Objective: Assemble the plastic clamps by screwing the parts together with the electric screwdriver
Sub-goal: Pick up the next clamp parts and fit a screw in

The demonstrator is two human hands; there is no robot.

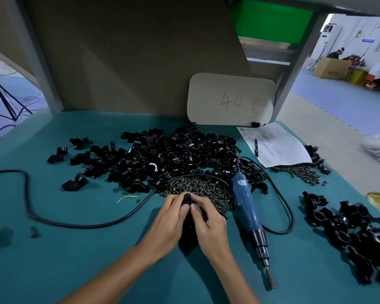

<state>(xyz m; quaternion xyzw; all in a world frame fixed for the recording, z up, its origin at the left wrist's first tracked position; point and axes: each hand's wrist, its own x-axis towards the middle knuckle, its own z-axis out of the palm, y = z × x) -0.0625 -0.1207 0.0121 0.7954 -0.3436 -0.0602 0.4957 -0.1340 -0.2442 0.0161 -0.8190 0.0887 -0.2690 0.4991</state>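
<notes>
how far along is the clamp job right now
Done: a smaller pile of what look like assembled clamps sits on the right. In hand: the left hand and right hand grip one black clamp beside the screws; the electric screwdriver lies unheld on the table. Left: the big heap of loose parts behind, so most remains.

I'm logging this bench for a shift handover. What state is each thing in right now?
left hand, grips the clamp.
right hand, grips the same clamp.
clamp, held between both hands.
electric screwdriver, lying on the table, untouched, bit toward the person.
screws, loose heap.
clamp parts, loose pile.
pen, lying on the paper.
</notes>
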